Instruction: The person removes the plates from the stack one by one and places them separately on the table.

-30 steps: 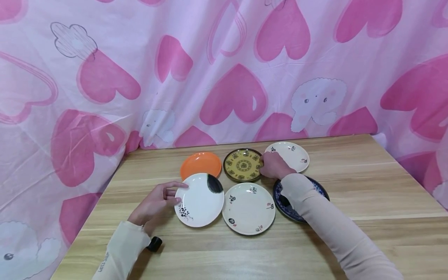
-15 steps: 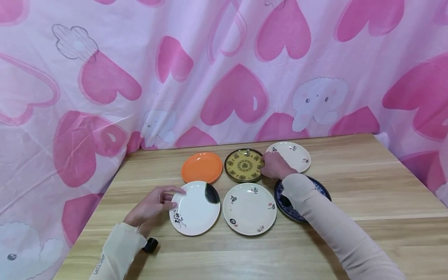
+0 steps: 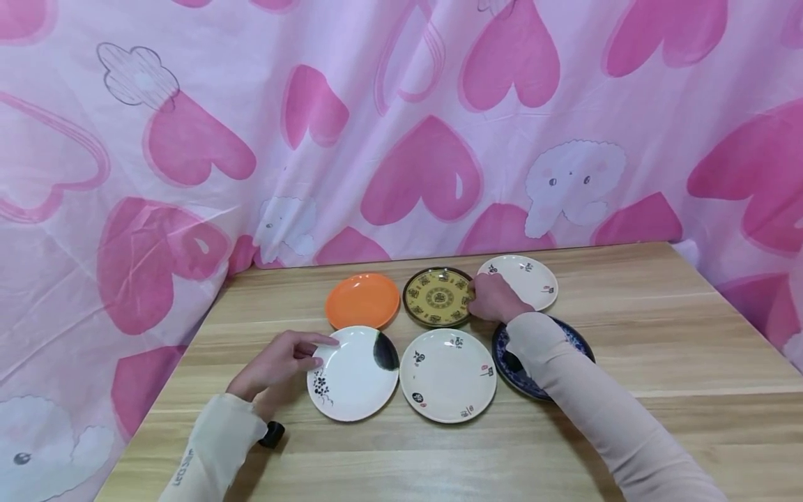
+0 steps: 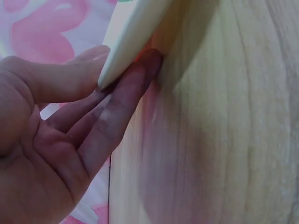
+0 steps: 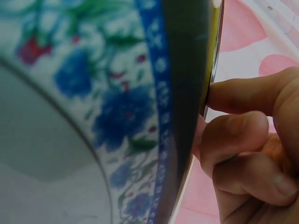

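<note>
In the head view, my left hand (image 3: 278, 364) pinches the left edge of a white plate (image 3: 354, 383) with a dark patch and black floral print. The left wrist view shows the thumb on one face of this plate (image 4: 133, 39), fingers on the other, its edge tilted off the table. My right hand (image 3: 497, 298) holds the right rim of a yellow-brown patterned plate (image 3: 437, 296). In the right wrist view a digit meets that plate's rim (image 5: 216, 32) while other fingers curl. A cream plate (image 3: 447, 376) with black characters lies beside the white plate.
An orange plate (image 3: 362, 301) lies behind the white one. At the back right is another cream plate (image 3: 527, 279). A blue floral plate (image 3: 574, 341) sits partly under my right forearm. A pink heart-print curtain (image 3: 420, 167) hangs behind the wooden table (image 3: 401, 464).
My left hand has brought the white plate toward me, off the orange plate's front edge, then slightly right against the near cream plate. The right hand has stayed at the yellow-brown plate.
</note>
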A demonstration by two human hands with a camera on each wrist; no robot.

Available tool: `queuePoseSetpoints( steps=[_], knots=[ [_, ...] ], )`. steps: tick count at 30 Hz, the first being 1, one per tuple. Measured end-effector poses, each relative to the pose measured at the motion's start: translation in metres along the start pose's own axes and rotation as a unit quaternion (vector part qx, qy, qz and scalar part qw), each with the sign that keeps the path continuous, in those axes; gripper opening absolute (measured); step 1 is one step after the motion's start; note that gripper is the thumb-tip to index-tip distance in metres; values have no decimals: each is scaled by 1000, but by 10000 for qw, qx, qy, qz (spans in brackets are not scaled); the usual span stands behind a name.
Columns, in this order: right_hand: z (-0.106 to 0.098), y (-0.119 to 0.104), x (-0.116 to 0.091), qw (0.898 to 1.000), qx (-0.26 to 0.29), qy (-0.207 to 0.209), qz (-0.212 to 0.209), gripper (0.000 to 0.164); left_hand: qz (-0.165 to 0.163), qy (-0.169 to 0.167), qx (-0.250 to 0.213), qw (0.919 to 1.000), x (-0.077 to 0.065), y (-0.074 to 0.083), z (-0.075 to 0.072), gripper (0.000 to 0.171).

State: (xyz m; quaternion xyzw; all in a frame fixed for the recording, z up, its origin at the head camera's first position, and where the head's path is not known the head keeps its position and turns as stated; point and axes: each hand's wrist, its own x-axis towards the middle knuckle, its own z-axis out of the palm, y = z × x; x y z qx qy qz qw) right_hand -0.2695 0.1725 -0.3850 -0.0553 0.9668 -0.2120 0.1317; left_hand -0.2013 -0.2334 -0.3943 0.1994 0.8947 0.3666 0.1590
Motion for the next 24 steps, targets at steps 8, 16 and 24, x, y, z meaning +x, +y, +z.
queuePoseSetpoints(
  steps=[8,16,24],
  knots=[
    [-2,0,-1,10000,85,-8,50,42,-201,472,881,9948,5,10,3,25],
    [1,0,-1,9999,141,-53,85,48,-215,569,1132,9917,4,17,6,24],
    [1,1,0,10000,45,32,2,40,-108,595,1338,9892,5,16,8,25]
  ],
)
